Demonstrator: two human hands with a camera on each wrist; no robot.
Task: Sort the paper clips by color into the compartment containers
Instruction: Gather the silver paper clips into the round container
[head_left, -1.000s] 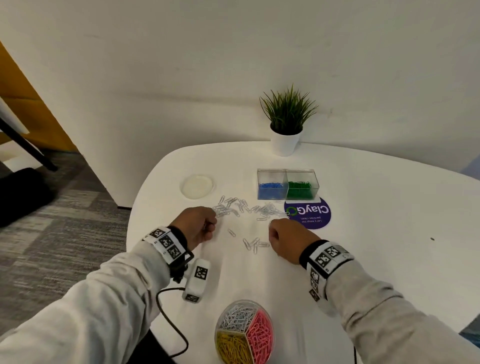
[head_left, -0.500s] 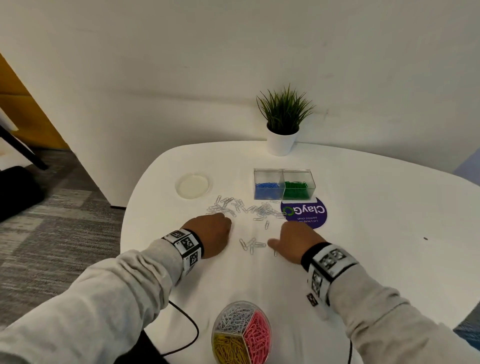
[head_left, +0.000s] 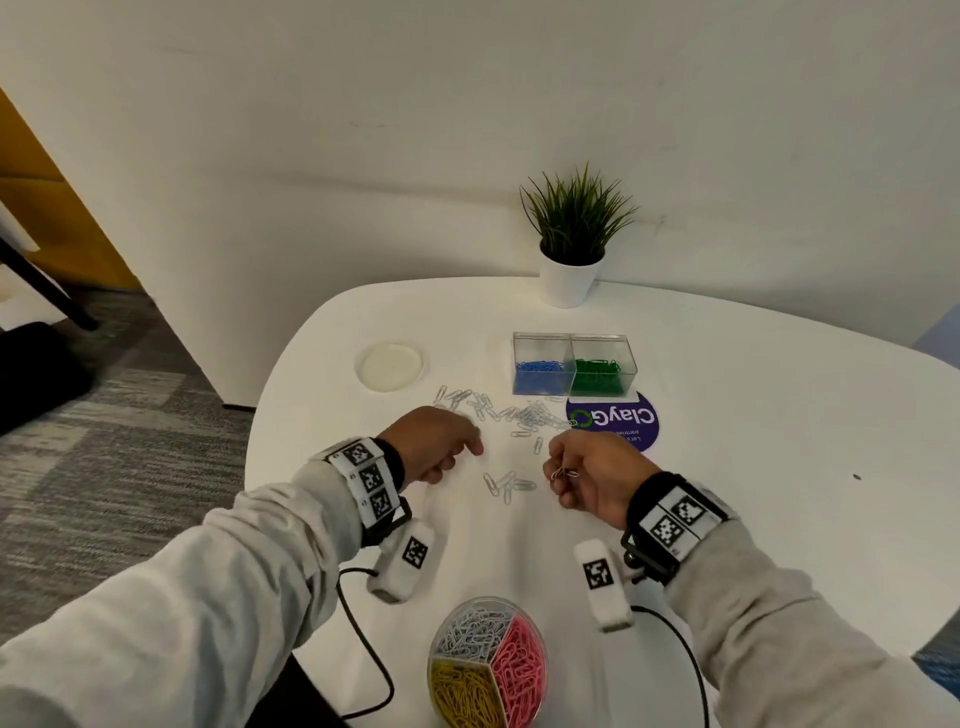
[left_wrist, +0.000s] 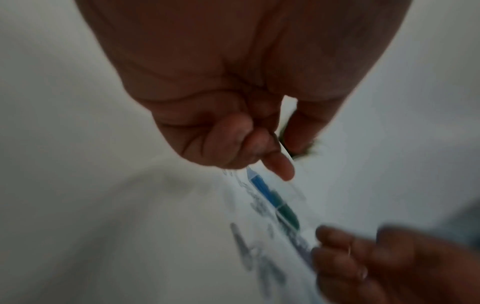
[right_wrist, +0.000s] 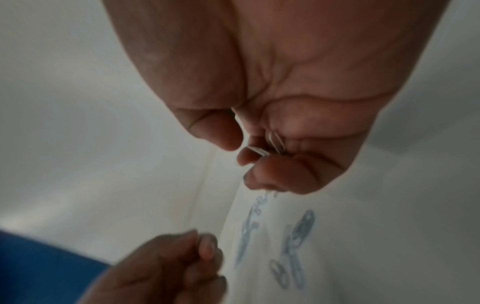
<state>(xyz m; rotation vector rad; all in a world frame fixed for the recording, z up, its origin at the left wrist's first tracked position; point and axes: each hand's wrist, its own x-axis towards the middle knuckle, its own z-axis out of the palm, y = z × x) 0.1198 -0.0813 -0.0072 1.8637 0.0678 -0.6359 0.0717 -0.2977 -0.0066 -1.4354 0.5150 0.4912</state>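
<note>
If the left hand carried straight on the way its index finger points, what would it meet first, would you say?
Probably bare table: the left hand points right, toward the right hand, which comes next and holds white clips. Its height above the table is unclear.

Head view bright, even, wide-angle bowed edges; both wrist views dim, motion-blurred.

Both arms wear loose pale grey sleeves (head_left: 171, 587), and each wrist carries a black band faced with white tiles printed in black square codes (head_left: 370, 478). Below each band hangs a small white camera block (head_left: 402, 564) with one more code on it (the right one (head_left: 602, 584) likewise). Thin black cables (head_left: 371, 654) trail from both towards the table (head_left: 753, 415) edge nearest the wearer.
</note>
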